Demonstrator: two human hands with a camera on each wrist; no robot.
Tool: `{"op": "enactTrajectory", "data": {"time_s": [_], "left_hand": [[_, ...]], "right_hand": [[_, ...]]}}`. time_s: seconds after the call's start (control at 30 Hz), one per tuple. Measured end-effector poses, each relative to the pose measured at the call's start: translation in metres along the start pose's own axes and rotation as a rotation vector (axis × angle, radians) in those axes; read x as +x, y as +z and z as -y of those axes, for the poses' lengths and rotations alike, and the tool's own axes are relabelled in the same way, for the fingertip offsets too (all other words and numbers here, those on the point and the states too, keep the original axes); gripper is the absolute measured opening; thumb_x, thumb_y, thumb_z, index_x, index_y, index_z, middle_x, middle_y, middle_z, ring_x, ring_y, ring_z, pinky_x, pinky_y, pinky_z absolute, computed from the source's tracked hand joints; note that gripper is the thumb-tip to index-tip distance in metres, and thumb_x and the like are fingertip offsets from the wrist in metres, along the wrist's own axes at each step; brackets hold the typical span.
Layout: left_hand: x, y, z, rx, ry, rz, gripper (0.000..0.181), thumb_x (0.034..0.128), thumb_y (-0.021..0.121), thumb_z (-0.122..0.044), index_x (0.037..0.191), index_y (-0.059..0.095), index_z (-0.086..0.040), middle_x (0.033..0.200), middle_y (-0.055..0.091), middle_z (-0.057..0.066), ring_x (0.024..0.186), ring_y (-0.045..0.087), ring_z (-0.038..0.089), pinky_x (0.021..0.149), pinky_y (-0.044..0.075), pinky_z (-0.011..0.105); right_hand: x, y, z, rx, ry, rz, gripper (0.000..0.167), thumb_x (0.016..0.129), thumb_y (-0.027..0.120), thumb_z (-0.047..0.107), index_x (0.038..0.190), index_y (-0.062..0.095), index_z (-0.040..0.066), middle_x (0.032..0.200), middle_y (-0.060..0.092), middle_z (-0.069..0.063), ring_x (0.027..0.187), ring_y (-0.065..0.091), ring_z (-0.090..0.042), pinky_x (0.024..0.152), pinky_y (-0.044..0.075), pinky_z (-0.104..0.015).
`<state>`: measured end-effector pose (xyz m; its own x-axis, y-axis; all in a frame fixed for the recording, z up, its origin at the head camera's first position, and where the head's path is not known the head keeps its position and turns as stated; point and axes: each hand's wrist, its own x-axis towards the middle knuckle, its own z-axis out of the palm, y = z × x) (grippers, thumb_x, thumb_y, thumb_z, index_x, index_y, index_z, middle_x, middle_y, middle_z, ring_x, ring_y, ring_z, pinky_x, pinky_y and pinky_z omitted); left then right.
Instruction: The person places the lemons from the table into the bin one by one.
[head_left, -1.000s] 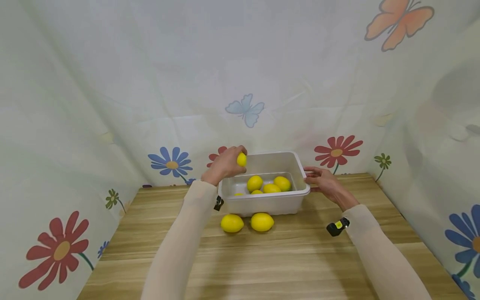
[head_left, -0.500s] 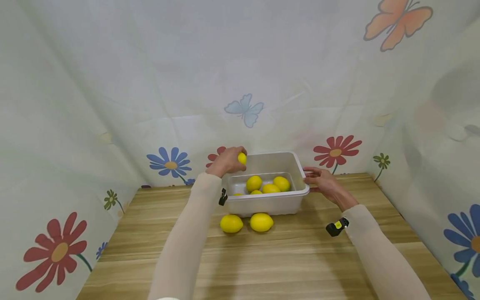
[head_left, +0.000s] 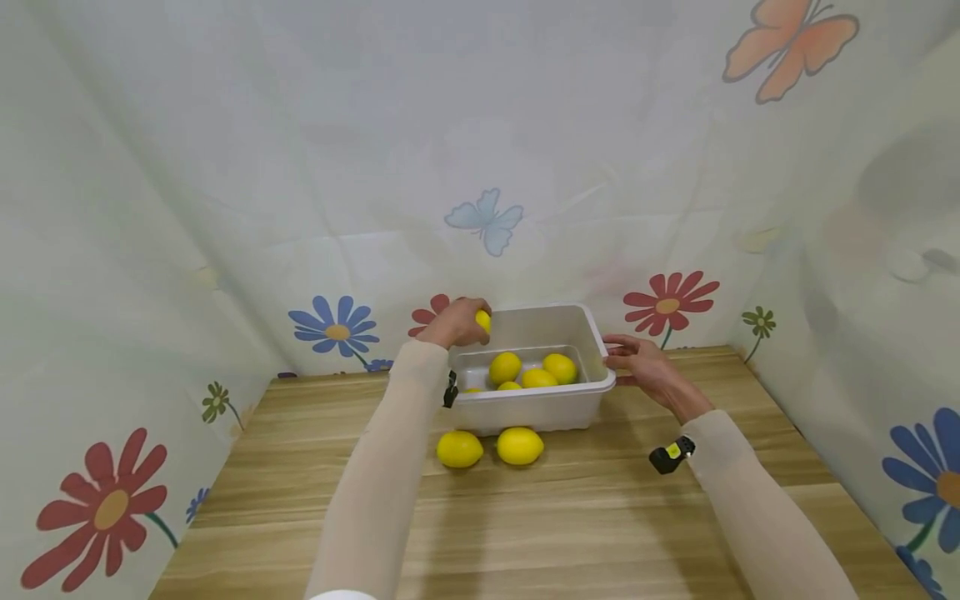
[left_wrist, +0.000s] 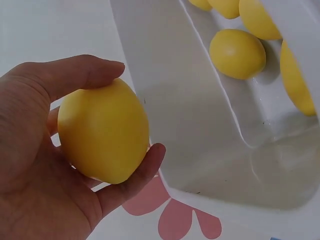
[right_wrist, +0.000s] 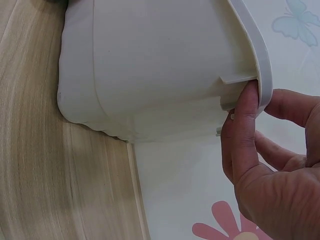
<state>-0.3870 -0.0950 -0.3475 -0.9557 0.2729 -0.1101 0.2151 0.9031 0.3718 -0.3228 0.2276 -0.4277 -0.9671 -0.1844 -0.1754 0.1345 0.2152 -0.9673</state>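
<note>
In the head view the left hand (head_left: 459, 323) grips a yellow lemon (head_left: 483, 321) above the left back edge of a white bin (head_left: 525, 410). The left wrist view shows thumb and fingers curled round that lemon (left_wrist: 104, 131), beside the bin's wall (left_wrist: 170, 100). Several lemons (head_left: 539, 378) lie inside the bin. At the bin's right end, the right hand (head_left: 647, 365) pinches the rim; in the right wrist view the hand (right_wrist: 270, 160) has its fingers under the rim (right_wrist: 265, 65) and its thumb on the other side.
Two lemons (head_left: 460, 449) (head_left: 520, 446) lie on the wooden table (head_left: 525, 533) just in front of the bin. Behind the table hangs a pale curtain (head_left: 360, 167) with flowers and butterflies, which also runs along both sides.
The left forearm has shifted a little to the right, while its hand stays at about the same place with the lemon. The right hand keeps its hold on the rim.
</note>
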Motion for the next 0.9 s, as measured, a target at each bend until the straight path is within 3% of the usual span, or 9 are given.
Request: {"op": "enactTrajectory", "data": {"time_s": [0.3,0.5,0.7,0.83,0.9], "left_hand": [[0.002,0.0,0.001,-0.014,-0.004,0.04,0.052,0.0869,0.07,-0.022,0.137,0.054,-0.017,0.136,0.052,0.011,0.116,0.052,0.028,0.101,0.05,0.044],[-0.001,0.001,0.003,-0.02,-0.016,0.047,0.052,0.0884,0.069,-0.021,0.137,0.054,-0.017,0.136,0.053,0.011,0.116,0.053,0.029,0.103,0.048,0.046],[-0.011,0.003,0.003,0.0,-0.02,0.02,0.051,0.0877,0.069,-0.024,0.136,0.054,-0.022,0.139,0.053,0.009,0.116,0.052,0.027,0.103,0.047,0.05],[-0.017,0.001,0.002,0.057,0.028,-0.014,0.05,0.0879,0.067,-0.028,0.136,0.053,-0.022,0.139,0.054,0.007,0.116,0.054,0.026,0.102,0.048,0.048],[-0.022,0.0,0.002,0.076,0.055,-0.037,0.049,0.088,0.066,-0.029,0.135,0.054,-0.022,0.137,0.055,0.007,0.115,0.055,0.025,0.101,0.049,0.045]], "right_hand": [[0.001,0.0,-0.001,-0.006,-0.001,-0.006,0.057,0.099,0.053,0.01,0.152,0.033,0.009,0.141,0.043,-0.025,0.107,0.058,-0.025,0.091,0.057,-0.038],[0.001,0.0,-0.002,-0.004,0.006,-0.007,0.058,0.099,0.055,0.012,0.152,0.033,0.009,0.141,0.043,-0.024,0.11,0.057,-0.027,0.098,0.053,-0.044],[0.002,0.0,-0.003,0.003,0.0,-0.008,0.058,0.099,0.054,0.011,0.153,0.032,0.009,0.144,0.041,-0.026,0.116,0.055,-0.033,0.099,0.052,-0.046],[0.002,0.0,-0.003,0.011,0.001,-0.004,0.058,0.099,0.053,0.011,0.153,0.031,0.008,0.148,0.038,-0.027,0.125,0.049,-0.041,0.097,0.054,-0.043],[0.002,0.0,-0.003,0.011,-0.001,-0.002,0.059,0.099,0.053,0.011,0.153,0.031,0.008,0.149,0.037,-0.027,0.124,0.05,-0.039,0.099,0.053,-0.045]]}}
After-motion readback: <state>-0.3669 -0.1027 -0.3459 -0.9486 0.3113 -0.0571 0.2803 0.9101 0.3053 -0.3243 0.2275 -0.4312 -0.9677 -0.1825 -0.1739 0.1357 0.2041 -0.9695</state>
